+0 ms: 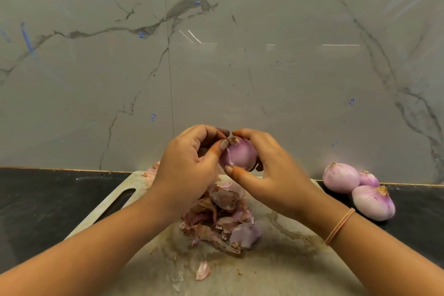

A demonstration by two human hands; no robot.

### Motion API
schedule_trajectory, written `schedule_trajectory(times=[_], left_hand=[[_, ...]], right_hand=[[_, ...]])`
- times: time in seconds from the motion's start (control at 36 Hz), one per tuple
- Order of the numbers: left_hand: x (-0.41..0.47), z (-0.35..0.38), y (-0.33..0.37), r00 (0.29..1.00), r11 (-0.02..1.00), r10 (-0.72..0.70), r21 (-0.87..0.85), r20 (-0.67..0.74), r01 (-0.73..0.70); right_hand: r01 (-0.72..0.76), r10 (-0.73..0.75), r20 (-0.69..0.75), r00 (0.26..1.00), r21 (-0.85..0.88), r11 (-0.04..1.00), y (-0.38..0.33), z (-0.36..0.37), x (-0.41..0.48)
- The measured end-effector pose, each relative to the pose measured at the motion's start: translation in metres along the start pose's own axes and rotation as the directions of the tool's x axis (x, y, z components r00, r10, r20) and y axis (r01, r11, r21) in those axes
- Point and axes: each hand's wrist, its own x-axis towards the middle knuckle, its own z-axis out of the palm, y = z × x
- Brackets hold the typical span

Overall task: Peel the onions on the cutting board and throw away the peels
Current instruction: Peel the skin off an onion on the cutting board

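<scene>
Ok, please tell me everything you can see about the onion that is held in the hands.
The onion is small, rounded, pale purple and smooth where skin is off. A dry brownish tip sits on top, and a thin strip of skin curls loose on the side by the left hand. It is held above the cutting board, over a pile of peels. The left hand pinches skin near the tip; the right hand grips the bulb.

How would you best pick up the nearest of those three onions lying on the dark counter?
Probably from above, fingers spanning the wide middle of the nearest onion. It lies on its side, the other two onions crowd behind it, and the front and top are free.
</scene>
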Motion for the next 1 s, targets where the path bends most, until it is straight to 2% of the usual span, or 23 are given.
schedule_trajectory(times=[0.11, 0.28, 0.44, 0.61, 0.81, 0.92, 1.0], left_hand=[[0.001, -0.001, -0.002, 0.995, 0.994, 0.084, 0.069, 0.054, -0.088], [0.001, -0.001, -0.007, 0.993, 0.97, 0.118, 0.213, 0.029, -0.121], [0.0, 0.0, -0.004, 0.996, 0.986, -0.073, 0.152, 0.051, 0.064], [0.002, -0.001, 0.005, 0.988, 0.986, -0.146, 0.083, 0.056, 0.141], [0.004, -0.001, 0.006, 0.963, 0.963, -0.268, 0.019, 0.034, 0.268], [0.006, 0.0, 0.006, 0.912, 0.905, -0.408, -0.114, 0.037, 0.409], [0.01, -0.001, 0.002, 0.848, 0.801, -0.525, -0.295, 0.07, 0.521]], right_hand=[[-0.007, 0.006, 0.013, 1.0, 0.068, 0.998, 0.003, -0.002, 0.001], [-0.001, 0.005, -0.064, 0.998, 0.054, 0.999, 0.007, -0.002, 0.005], [-0.021, 0.04, -0.124, 0.992, 0.151, 0.988, 0.01, -0.001, 0.005], [-0.082, 0.116, -0.081, 0.99, 0.338, 0.938, 0.008, 0.0, 0.005], [-0.116, 0.147, -0.042, 0.988, 0.42, 0.9, 0.009, -0.001, 0.004], [-0.125, 0.154, -0.024, 0.988, 0.469, 0.874, 0.009, -0.003, 0.004], [-0.145, 0.167, 0.005, 0.986, 0.529, 0.836, 0.009, -0.004, 0.004]])
